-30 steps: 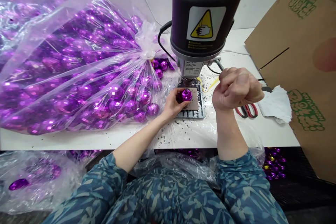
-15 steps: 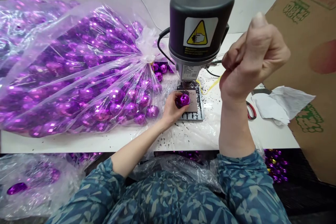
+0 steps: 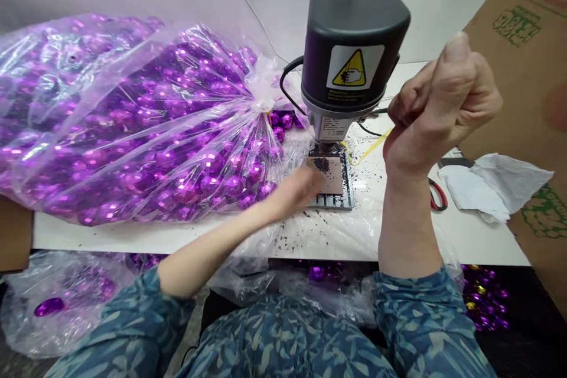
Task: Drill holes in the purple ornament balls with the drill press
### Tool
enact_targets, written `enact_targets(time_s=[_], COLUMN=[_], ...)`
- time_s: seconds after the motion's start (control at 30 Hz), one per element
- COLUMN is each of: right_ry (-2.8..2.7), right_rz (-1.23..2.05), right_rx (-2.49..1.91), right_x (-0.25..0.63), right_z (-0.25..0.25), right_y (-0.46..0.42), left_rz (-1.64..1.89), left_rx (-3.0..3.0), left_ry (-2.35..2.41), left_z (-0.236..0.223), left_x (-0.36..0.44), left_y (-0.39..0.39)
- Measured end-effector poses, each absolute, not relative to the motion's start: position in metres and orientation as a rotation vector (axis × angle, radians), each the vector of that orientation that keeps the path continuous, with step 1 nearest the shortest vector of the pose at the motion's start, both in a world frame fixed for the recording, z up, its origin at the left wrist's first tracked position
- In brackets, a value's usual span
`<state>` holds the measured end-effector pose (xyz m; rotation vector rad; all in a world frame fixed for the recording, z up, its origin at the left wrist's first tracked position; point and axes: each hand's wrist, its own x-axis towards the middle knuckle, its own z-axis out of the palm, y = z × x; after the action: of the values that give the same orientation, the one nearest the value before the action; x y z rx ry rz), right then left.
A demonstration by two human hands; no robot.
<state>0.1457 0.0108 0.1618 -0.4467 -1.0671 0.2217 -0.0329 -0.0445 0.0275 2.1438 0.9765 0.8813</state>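
My left hand [image 3: 301,190], smeared by motion, is over the left edge of the drill press base [image 3: 348,201]; I cannot make out its fingers or anything in them. A square brown board [image 3: 332,180] lies on that base, with dark shavings heaped under the chuck. My right hand [image 3: 443,103] is closed in a fist, raised to the right of the black drill press [image 3: 354,41], around the end of its feed lever [image 3: 381,110]. A shiny purple ball [image 3: 316,273] shows below the table's front edge.
A big clear bag of purple faceted balls [image 3: 146,130] fills the table's left side. At right are red-handled pliers [image 3: 438,196], crumpled white paper [image 3: 481,189] and a tall cardboard box [image 3: 531,124]. More purple balls [image 3: 485,298] are below at right. Shavings litter the white table [image 3: 305,242].
The purple ball that my left hand held on the board under the drill is gone from there. My left hand has moved slightly toward me. The camera view has shifted; my right fist stays at the lever.
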Motion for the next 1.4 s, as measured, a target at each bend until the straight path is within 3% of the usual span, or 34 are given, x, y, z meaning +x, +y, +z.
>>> enact_targets(time_s=[0.07,0.17,0.27,0.37,0.57,0.83,1.4], right_ry=[-1.061,-1.046,-1.053,-1.062,-1.104,-1.062,-1.097], right_rz=[0.225,0.249,0.257,0.258,0.233,0.222,0.170], right_rx=[-0.422,-0.360,-0.370,-0.384,-0.475,-0.413,-0.578], right_x=[0.147,0.147,0.147,0.147,0.148,0.145,0.145], right_z=[0.161,0.160,0.161,0.161,0.160,0.155,0.153], right_y=[0.012,0.013,0.011,0.008,0.004,0.009,0.004], left_rz=[0.906,0.494,0.229,0.316,1.001,1.037,1.267], left_rx=[2.152,2.068,1.973,1.990,1.393,0.856,1.014], left_ry=[1.455,2.045,2.199,2.139,1.501,0.981,1.126], left_z=[0.035,0.041,0.041,0.041,0.055,0.056,-0.014], left_x=[-0.037,-0.039,-0.040,-0.044,-0.053,-0.060,-0.010], left_y=[0.015,0.079,0.101,0.099,0.068,0.005,-0.010])
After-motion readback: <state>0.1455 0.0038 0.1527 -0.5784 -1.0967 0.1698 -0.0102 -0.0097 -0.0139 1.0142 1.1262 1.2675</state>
